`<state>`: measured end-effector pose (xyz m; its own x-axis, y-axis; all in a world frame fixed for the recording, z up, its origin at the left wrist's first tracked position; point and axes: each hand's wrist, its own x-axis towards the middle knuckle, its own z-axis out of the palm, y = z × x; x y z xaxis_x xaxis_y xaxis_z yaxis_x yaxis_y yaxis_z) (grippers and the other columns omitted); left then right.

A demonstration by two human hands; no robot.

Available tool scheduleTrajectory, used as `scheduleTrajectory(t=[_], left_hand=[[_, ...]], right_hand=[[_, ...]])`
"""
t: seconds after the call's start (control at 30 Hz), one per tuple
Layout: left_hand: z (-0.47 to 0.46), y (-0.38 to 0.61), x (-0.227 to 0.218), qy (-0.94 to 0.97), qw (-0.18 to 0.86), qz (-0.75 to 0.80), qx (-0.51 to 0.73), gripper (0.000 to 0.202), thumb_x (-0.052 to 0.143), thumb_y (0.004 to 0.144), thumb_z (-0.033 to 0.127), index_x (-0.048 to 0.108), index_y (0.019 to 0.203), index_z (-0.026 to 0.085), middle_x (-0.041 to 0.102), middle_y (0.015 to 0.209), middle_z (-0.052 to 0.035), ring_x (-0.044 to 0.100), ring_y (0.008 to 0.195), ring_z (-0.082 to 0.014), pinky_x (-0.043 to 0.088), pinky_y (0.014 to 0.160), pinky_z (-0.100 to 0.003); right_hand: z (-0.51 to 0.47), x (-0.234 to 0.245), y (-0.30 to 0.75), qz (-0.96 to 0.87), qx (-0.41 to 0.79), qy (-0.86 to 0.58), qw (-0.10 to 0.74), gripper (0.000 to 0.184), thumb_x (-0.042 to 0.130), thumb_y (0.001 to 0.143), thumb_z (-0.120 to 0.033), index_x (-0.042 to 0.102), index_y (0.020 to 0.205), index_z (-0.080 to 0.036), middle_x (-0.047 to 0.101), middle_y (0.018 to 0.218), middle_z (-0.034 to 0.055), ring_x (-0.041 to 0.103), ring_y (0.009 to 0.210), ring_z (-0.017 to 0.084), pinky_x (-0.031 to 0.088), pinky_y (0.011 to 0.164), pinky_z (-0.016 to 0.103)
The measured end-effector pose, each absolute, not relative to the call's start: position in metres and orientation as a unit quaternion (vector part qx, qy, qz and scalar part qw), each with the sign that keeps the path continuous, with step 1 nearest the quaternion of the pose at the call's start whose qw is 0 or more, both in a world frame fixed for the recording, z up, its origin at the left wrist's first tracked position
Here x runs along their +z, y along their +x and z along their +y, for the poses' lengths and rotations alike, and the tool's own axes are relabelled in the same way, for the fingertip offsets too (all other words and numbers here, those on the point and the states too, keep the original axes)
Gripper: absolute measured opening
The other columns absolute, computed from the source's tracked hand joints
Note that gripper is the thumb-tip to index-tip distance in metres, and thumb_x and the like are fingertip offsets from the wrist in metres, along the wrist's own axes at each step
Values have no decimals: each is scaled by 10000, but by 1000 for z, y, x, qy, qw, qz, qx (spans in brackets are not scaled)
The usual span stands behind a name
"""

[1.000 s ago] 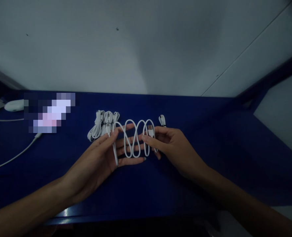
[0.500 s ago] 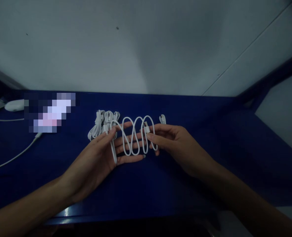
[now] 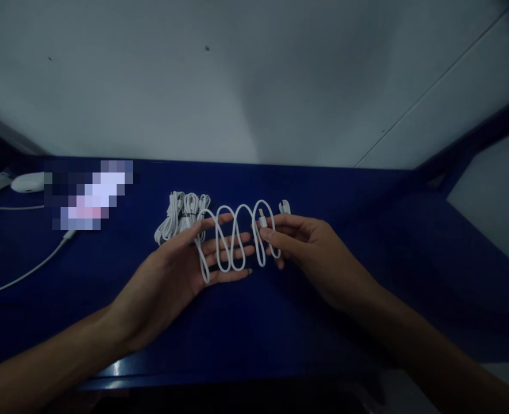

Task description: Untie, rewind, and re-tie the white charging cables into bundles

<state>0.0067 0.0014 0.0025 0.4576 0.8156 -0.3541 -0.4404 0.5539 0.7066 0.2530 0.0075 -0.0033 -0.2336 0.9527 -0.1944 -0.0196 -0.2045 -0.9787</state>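
A white cable (image 3: 236,238) hangs in several wavy loops between my hands above the blue table (image 3: 366,270). My left hand (image 3: 185,267) lies palm up with fingers stretched under the loops, its thumb pressing one end of the cable. My right hand (image 3: 306,247) pinches the other end near its plug. Behind my left hand lies a bundle of coiled white cables (image 3: 179,215). A small white connector (image 3: 284,206) rests on the table just beyond my right fingers.
A blurred patch (image 3: 88,195) sits at the left of the table, with a white mouse-like object (image 3: 27,181) and a thin white wire (image 3: 22,273) beside it. A pale wall rises behind the table. The table's front edge runs below my forearms.
My right hand has drawn its end slightly to the right and away, spreading the loops a little wider. My left hand has barely shifted.
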Motion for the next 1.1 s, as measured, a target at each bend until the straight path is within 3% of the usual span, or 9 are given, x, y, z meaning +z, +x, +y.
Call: scheduleTrajectory(t=[0.3, 0.53, 1.1], left_hand=[[0, 10, 6, 255, 809, 346, 401, 308, 576, 1155, 345, 797, 1331, 225, 621, 1666, -126, 566, 1540, -447, 651, 1108, -593], [-1, 8, 4, 273, 803, 354, 394, 428, 589, 1152, 394, 686, 1517, 192, 642, 1626, -203, 571, 1530, -461, 638, 1119, -603], [-1, 9, 5, 265, 790, 382, 401, 395, 620, 1140, 372, 698, 1494, 216, 649, 1620, -197, 530, 1564, -468, 603, 1154, -631]], right_hand=[[8, -5, 253, -483, 616, -479, 396, 150, 845, 975, -392, 854, 1036, -255, 774, 1025, 43, 636, 815, 169, 530, 677, 304], [8, -2, 252, -486, 627, -475, 381, 135, 830, 993, -388, 863, 1047, -270, 783, 1048, 37, 650, 844, 168, 532, 693, 296], [5, -5, 253, -489, 621, -468, 396, 121, 828, 996, -381, 855, 1045, -274, 788, 1032, 41, 662, 832, 174, 555, 708, 319]])
